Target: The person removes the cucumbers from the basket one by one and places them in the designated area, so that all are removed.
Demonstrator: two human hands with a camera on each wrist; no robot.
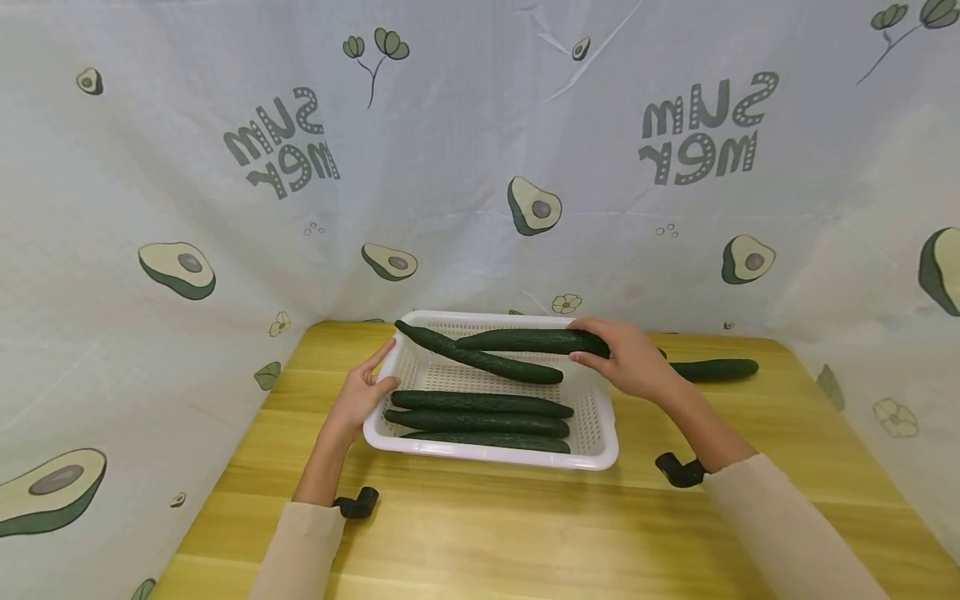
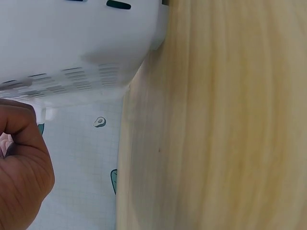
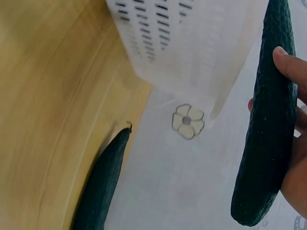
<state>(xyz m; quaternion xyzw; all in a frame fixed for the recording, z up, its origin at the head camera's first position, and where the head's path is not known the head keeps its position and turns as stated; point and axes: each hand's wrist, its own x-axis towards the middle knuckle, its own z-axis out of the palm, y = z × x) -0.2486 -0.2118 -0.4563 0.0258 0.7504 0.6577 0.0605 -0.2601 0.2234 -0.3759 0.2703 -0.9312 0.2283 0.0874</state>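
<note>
A white plastic basket (image 1: 491, 460) with slotted walls sits in the middle of the table, tilted a little in the head view. My left hand (image 1: 358, 400) grips its left rim, thumb over the top edge; part of that hand (image 2: 24, 163) shows beside the basket wall (image 2: 81, 43). With my right hand (image 1: 626, 358) I hold a dark green cucumber (image 1: 525, 340) over the basket's far right side, fingers and thumb around it, as the right wrist view shows with the same cucumber (image 3: 264, 139). Inside lie a slanting cucumber (image 1: 495, 362) and three parallel ones (image 1: 480, 403) along the near side.
Another cucumber (image 1: 716, 370) lies on the wooden table (image 1: 480, 533), right of the basket. A pale curtain (image 1: 465, 167) printed with avocados hangs behind and at both sides of the table. Black wrist mounts (image 1: 678, 471) stick out from both forearms.
</note>
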